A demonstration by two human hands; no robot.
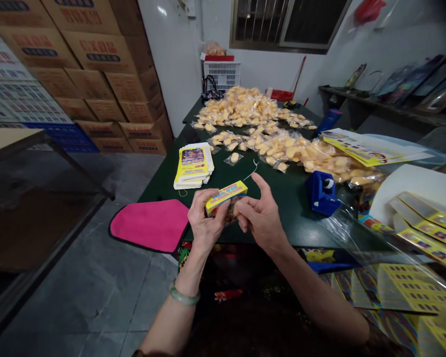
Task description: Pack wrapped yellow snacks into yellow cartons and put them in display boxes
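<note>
The left hand is closed around the near end of a small yellow box, thumb and fingers clamped on its side. The right hand pinches the same box at its other end with thumb and bent fingers, while its forefinger points up and away. The box is held in the air, tilted, just above the near edge of the dark green table. A green bangle sits on the left wrist.

Just beyond the box a stack of flat yellow cartons lies on the table towards its left edge. A pink cloth hangs off the near left corner. To the right of the hands stands a blue tape dispenser. A wide heap of small clear bags with yellow pieces covers the middle and far part of the table. Sheets of flat printed cartons lie at the right edge.
</note>
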